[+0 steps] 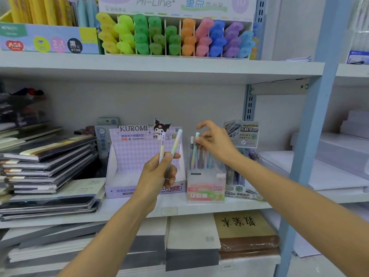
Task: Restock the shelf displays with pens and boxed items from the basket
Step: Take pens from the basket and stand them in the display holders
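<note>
- Head view: the fingers [172, 173] of the left hand [157, 172] are curled tight, with the thumb pressed on top, gripping two slim pastel pens [169, 154] that fan upward from the fist.
- One of these is a white pen with a barcode label [163, 143]. The other is a green-to-yellow gradient pen [177, 141], which leans right of it.
- The fingers [200, 141] of the right hand [216, 145] are narrowed to a pinch on one teal-capped pastel pen [195, 146], just below its cap. The index finger arches free above.
- Straight below that pinch stands one clear plastic pen box with pink and green print [206, 184]. The pinched pen's lower end is inside it.
- Just left of the right fingertips, one white-capped pen [192, 141] stands in the same box. Below the palm are about three more pastel shafts, too blurred to count exactly.
- Behind the left fingers is one purple checked cardboard display box marked KUROMI [129, 156], touching the clear box's left side.
- Behind the right wrist stands one grey card display of lead refills [241, 134].
- Far left of both hands lies a stack of dark-covered notebooks [48, 162] on the white shelf board [127, 206].
- High above the fingers, one white highlighter display [173, 37] shows ten colour columns.
</note>
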Demonstrator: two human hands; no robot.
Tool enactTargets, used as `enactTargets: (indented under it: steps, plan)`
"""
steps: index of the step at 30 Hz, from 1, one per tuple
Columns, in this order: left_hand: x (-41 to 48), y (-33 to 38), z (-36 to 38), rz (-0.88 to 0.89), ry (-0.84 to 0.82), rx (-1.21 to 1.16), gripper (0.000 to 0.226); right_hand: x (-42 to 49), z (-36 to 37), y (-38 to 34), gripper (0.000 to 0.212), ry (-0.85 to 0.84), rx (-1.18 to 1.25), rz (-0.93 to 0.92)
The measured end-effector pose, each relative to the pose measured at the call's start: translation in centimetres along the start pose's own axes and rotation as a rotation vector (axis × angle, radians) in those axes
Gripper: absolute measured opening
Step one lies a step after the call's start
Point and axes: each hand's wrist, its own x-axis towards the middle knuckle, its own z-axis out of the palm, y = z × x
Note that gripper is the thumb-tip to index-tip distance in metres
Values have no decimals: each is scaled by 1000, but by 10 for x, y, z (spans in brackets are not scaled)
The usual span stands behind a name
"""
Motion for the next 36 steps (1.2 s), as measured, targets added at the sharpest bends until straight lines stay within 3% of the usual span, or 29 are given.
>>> enactTargets:
  steps: [10,18,20,22,24,27,33,36]
  plan:
    - [-3,0,5,-6,-12,-1,28,3,2,-3,11,78,-287,-42]
    - [-11,11,9,-31,-11,20,28,-5,-13,-11,41,-167,-427,52]
    - [-14,14,10,-32,-30,33,27,-12,-17,-16,48,-79,-284,45]
    - [-17,17,11,-32,-51,43,27,-18,-20,-30,45,-23,41,59]
    - [-19,19,13,-33,-75,58,27,-22,-23,-42,38,-134,377,115]
    - [-21,23,14,-42,-101,84,28,-28,-27,-52,20,-283,446,49]
    - [-21,30,5,-78,88,-98,23,-29,-38,-44,15,-101,723,115]
    - [-20,34,6,-37,187,-257,25,-38,-40,-36,16,-283,625,143]
